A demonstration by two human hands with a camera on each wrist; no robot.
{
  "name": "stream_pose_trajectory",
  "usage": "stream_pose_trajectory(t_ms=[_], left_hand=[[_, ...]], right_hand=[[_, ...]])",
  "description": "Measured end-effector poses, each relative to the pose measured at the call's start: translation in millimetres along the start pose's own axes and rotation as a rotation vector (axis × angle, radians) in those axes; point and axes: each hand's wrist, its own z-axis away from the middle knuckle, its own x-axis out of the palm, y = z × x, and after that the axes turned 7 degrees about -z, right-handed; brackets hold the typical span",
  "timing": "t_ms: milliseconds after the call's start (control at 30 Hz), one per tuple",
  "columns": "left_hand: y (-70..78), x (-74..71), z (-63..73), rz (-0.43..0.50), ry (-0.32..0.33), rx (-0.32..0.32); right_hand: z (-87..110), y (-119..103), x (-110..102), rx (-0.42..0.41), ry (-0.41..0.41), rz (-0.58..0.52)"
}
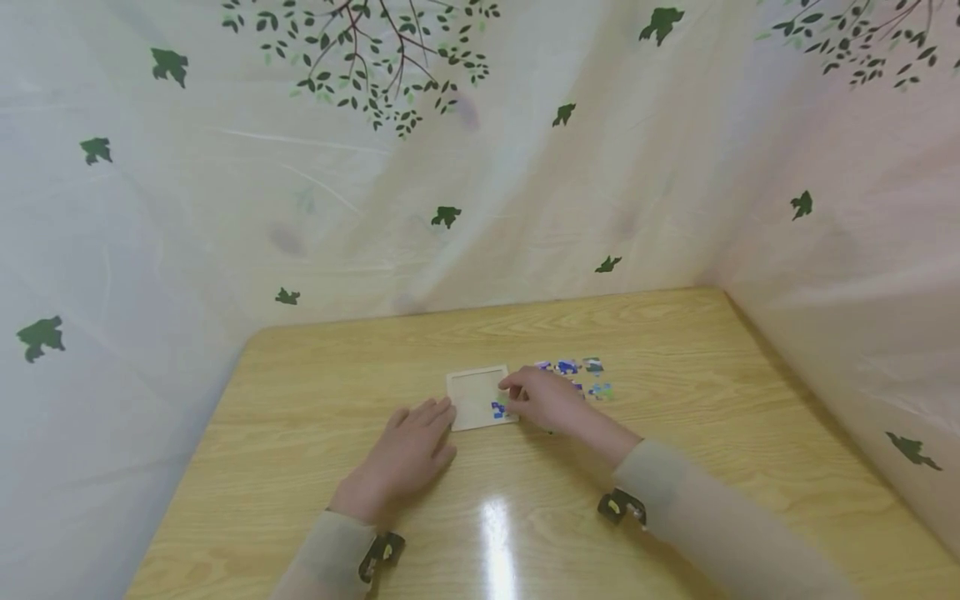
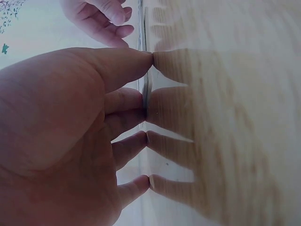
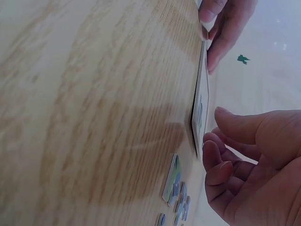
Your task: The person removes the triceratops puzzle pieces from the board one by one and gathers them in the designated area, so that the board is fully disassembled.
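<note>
A shallow square wooden puzzle tray (image 1: 472, 396) lies on the table. My left hand (image 1: 408, 446) rests palm down at its left side, fingers spread, with fingertips at the tray's edge and on the tabletop. Inside the tray's lower right corner sits a blue and green jigsaw piece (image 1: 498, 409). Over the tray's right edge hovers my right hand (image 1: 547, 400), its fingers loosely bent. In the right wrist view, thumb and fingertips stand apart, and no piece shows between them. Part of the tray's right side is hidden by this hand.
Several loose jigsaw pieces (image 1: 593, 365) lie to the right of the tray, some covered by the right hand. Beyond the wooden table (image 1: 337, 358) hangs a pale curtain (image 1: 360, 225) with leaf and bird prints. A small dark device is strapped at each wrist.
</note>
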Motion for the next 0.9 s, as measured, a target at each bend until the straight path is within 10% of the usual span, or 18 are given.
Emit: stream_pose_trajectory(t_ms=[900], left_hand=[[1.6,-0.1,2.3,0.016,0.008,-0.001]], right_hand=[[-6.8,-0.3,13.8,0.032,-0.003,0.036]])
